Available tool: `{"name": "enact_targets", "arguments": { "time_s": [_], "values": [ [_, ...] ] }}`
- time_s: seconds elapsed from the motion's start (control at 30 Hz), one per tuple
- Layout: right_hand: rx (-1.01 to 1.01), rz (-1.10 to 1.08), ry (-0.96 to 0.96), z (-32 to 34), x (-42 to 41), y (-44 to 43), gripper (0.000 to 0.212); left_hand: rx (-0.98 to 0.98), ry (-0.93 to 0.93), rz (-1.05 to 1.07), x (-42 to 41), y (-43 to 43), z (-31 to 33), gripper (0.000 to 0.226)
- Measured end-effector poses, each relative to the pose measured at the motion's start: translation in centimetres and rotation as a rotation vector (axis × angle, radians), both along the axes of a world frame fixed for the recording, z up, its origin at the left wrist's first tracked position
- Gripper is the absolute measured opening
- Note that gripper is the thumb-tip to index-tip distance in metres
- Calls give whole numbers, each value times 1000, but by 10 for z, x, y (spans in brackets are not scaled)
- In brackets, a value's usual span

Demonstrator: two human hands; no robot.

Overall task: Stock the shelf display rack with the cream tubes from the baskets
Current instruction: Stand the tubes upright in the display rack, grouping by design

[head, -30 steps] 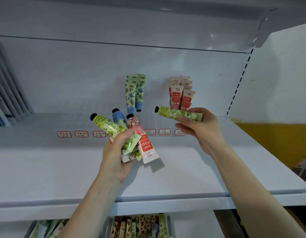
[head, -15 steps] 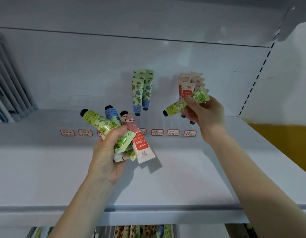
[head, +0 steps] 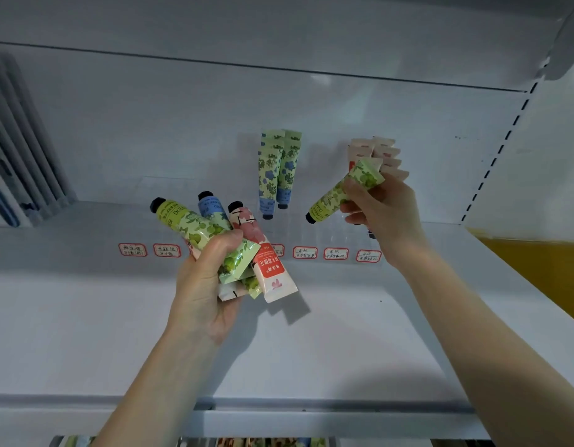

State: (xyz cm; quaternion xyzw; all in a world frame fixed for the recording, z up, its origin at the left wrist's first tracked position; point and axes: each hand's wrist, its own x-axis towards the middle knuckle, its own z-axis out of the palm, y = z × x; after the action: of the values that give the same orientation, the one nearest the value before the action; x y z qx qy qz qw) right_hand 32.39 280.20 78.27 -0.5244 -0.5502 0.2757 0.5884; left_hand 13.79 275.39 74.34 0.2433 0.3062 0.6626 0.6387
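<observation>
Since one second ago, my right hand (head: pixel 385 214) has risen toward the back of the shelf (head: pixel 343 350). The green tube (head: pixel 338 196) it carries has turned from level to tilted, with the black cap down-left and the crimped end up.

Right hand: thumb and fingers pinch the green tube near its crimped end. That end sits in front of the pink tubes (head: pixel 363 150) at the shelf's back right; whether it touches them, I cannot tell.

Left hand (head: pixel 208 285): fingers curled round a fanned bundle of tubes (head: pixel 243 250), held above the middle of the shelf with the caps pointing up-left. A yellow-green, a blue and a pink-red tube are identifiable; others sit beneath them.

Display rack (head: pixel 314 225): clear plastic, along the shelf's back edge. The blue-flower tubes (head: pixel 276 175) stand in it cap down, left of the pink tubes. Red-bordered labels (head: pixel 305 252) line its front.

More tubes (head: pixel 266 441) show below the shelf's front edge, with their container mostly cut off.
</observation>
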Motion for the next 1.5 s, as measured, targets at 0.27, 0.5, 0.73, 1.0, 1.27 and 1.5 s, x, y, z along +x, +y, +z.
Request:
{"name": "enact_targets", "arguments": {
  "time_s": [0.27, 0.5, 0.73, 1.0, 1.27, 1.5],
  "values": [
    [53, -3, -75, -1, -1, 5, 16, -4, 9, 10, -4, 2, -1, 28],
    [45, -21, -224, -3, 3, 17, 19, 6, 1, -1, -2, 4, 2, 25],
    [95, -129, -426, 13, 13, 25, 24, 9, 7, -1, 5, 9, 6, 23],
    [147, -107, -467, 38, 19, 38, 19, 14, 34, -9, 10, 17, 7, 12],
    [115, -140, -791, 70, 15, 76, 15, 17, 12, 23, 13, 21, 10, 29],
    [-43, -184, -1043, 77, 14, 102, 19, 26, 25, 45, 11, 29, 8, 46]
  ]
}}
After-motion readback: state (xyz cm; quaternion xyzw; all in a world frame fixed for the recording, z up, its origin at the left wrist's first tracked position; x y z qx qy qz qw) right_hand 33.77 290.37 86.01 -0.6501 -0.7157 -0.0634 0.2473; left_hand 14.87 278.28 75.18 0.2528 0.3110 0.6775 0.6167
